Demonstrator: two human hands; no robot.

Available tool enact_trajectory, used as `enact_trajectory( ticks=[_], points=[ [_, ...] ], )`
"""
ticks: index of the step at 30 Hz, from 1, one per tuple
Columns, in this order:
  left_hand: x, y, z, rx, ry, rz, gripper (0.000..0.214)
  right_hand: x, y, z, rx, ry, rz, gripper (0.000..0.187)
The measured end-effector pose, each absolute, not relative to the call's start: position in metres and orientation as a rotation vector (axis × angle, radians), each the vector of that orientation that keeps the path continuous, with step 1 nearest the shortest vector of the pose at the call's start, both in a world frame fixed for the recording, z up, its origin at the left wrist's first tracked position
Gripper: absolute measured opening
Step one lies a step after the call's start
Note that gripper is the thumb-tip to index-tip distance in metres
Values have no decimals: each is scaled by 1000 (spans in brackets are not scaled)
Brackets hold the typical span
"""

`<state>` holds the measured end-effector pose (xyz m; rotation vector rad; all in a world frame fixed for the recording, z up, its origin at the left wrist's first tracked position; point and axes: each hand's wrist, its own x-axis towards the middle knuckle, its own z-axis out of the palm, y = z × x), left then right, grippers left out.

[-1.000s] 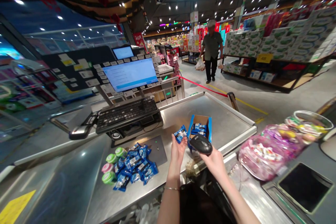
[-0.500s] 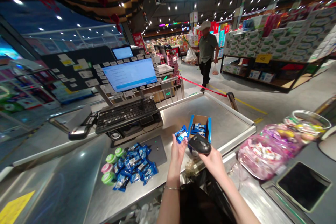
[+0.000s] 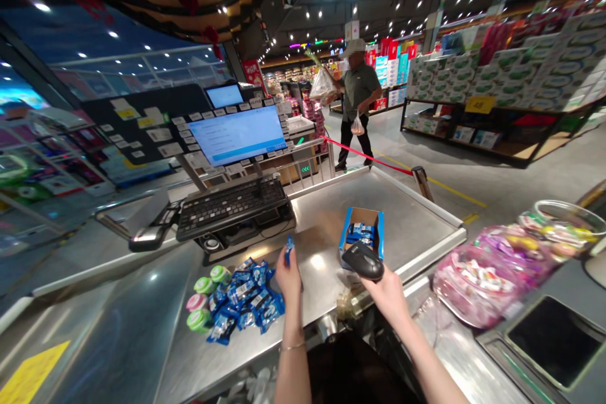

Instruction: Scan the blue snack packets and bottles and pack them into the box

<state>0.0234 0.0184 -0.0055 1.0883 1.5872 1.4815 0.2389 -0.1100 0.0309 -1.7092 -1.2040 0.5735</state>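
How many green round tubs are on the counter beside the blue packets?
3. A green tub and a second green tub sit left of the blue packets on the steel counter; a third green tub lies below a pink tub. More may hide behind the packets.

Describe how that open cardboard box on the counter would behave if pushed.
The box looks light, being thin card holding only a few small packets. It would probably slide easily on the smooth steel counter. Its low open top might let packets spill if it tipped.
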Motion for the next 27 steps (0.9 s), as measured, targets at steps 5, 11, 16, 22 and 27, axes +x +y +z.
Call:
enact_trajectory(
  ticks=[5, 11, 16, 22, 27],
  points=[
    [-49, 26, -24, 1767, 2516, 938, 51, 237, -108, 26, -1723, -1200, 555, 37],
    [-56, 21, -44, 2288, 2381, 606, 40, 234, -105, 26, -1702, -1195, 536, 31],
    [-44, 9, -57, 2395, 2320, 403, 32, 235, -105, 26, -1687, -1163, 536, 31],
    [-28, 8, -52, 2206, 2514, 531, 39, 239, -106, 29, -1693, -1105, 535, 31],
    [32, 14, -20, 2215, 1848, 973, 37, 250, -106, 26, -1704, -996, 500, 36]
  ],
)
